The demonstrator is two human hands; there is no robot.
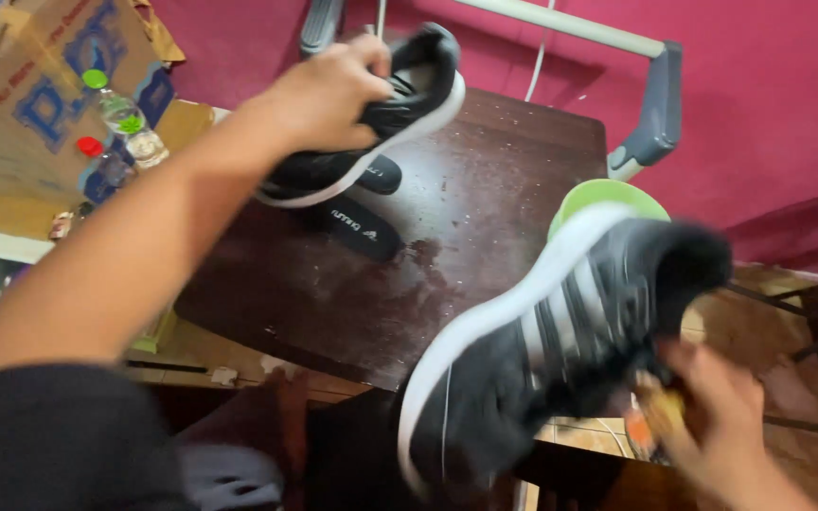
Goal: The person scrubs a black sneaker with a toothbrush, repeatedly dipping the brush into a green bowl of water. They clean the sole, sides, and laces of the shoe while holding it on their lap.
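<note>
Head view: the left hand (328, 90) is clamped over the upper of a black shoe with a white sole (381, 118), holding it above the far left part of the dark wooden counter (485, 189). The right hand (721, 416), near right, grips a second dark shoe with pale side stripes (560, 331) from beneath, fingers closed on it; this shoe is tilted and blurred, so the exact hold is hard to read.

Risks, as I judge them: the striped shoe hangs past the counter's near edge, so a slack grip would drop it to the floor. Its toe is just beside a green bowl (603, 194) at the right edge of the counter, and a swing could knock that off. The counter looks wet or stained in the middle, so anything set there may get dirty.

Count: two shoes, one per hand; two black insoles (357, 222) lying under the left shoe; one green bowl; two plastic bottles (125, 118) far left, one green-capped and one red-capped, before a cardboard box (30, 85).
</note>
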